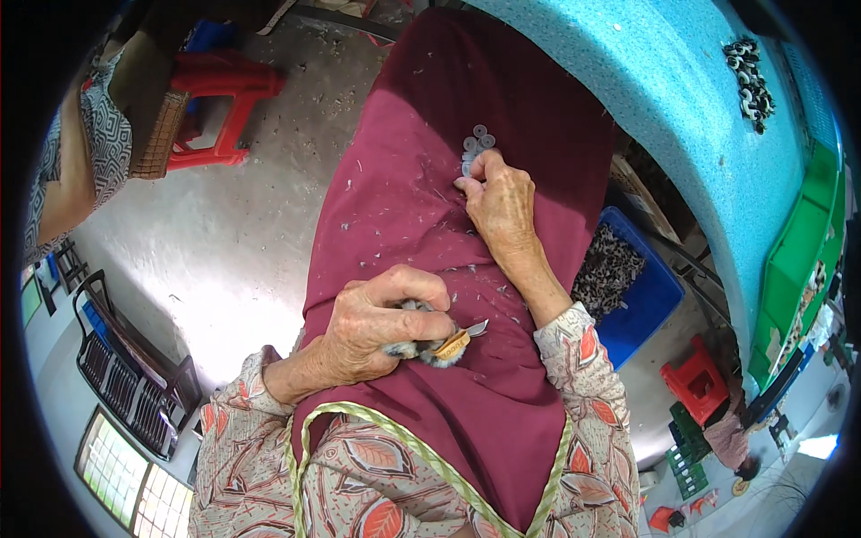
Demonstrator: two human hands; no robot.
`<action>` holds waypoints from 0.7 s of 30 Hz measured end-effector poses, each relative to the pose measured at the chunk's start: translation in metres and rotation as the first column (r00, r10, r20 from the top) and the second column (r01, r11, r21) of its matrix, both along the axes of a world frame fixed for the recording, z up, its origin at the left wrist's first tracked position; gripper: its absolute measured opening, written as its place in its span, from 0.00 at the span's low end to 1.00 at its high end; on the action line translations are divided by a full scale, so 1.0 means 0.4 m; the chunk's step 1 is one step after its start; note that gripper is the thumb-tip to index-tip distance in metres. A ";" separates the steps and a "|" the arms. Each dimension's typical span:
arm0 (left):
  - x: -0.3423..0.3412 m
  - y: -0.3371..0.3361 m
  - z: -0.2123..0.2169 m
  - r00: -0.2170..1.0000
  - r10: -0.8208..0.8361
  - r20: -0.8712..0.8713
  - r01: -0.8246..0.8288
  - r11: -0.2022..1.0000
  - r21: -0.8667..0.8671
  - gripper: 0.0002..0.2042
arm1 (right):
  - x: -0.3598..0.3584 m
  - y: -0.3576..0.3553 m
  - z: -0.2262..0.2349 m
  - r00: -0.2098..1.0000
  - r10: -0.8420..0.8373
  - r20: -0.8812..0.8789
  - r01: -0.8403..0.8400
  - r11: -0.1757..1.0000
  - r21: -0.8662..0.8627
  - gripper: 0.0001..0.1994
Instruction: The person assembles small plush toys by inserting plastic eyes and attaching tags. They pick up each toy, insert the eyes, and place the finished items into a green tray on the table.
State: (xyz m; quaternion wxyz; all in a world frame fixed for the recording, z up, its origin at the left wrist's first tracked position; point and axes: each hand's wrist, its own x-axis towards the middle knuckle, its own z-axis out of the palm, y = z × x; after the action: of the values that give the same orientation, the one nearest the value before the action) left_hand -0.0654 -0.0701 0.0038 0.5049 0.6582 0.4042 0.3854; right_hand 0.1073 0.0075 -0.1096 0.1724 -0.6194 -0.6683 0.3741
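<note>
My left hand (372,327) is closed round a grey, fluffy piece (413,348) and a small knife (453,346) with a tan handle. The knife's short metal blade points right, away from the fingers. Farther out on my lap, my right hand (502,206) is bent with thumb and forefinger at a cluster of small translucent plastic discs (480,139). The fingertips partly cover the lower discs. A maroon apron (386,215) spreads under both hands, with bits of pale fluff scattered on it.
A speckled blue table (664,99) curves along the right, bearing a pile of small black-and-white pieces (749,85) and a green tray (794,269). Below it stands a blue bin (650,300) of dark bits. Red stools (220,99) and another person's arm (72,170) are at left.
</note>
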 end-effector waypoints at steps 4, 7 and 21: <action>-0.017 -0.004 0.006 1.000 0.019 -0.004 -0.019 0.994 0.109 0.08 | 0.004 -0.002 0.011 0.998 -0.060 -0.033 0.061 0.998 0.027 0.10; -0.018 -0.017 0.000 0.997 0.041 0.065 -0.046 0.995 0.087 0.10 | 0.016 -0.004 0.079 0.892 -0.235 -0.386 0.162 0.963 -0.213 0.10; -0.017 -0.012 0.007 0.990 0.101 -0.095 -0.085 0.984 0.159 0.07 | 0.027 -0.147 0.272 0.434 -0.533 -0.726 -0.212 0.723 -0.658 0.08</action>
State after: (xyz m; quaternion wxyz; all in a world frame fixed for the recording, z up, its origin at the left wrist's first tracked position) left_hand -0.0723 -0.0748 0.0065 0.4124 0.6946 0.4289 0.4043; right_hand 0.1182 -0.0511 -0.0009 0.2986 -0.4122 -0.2247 0.8309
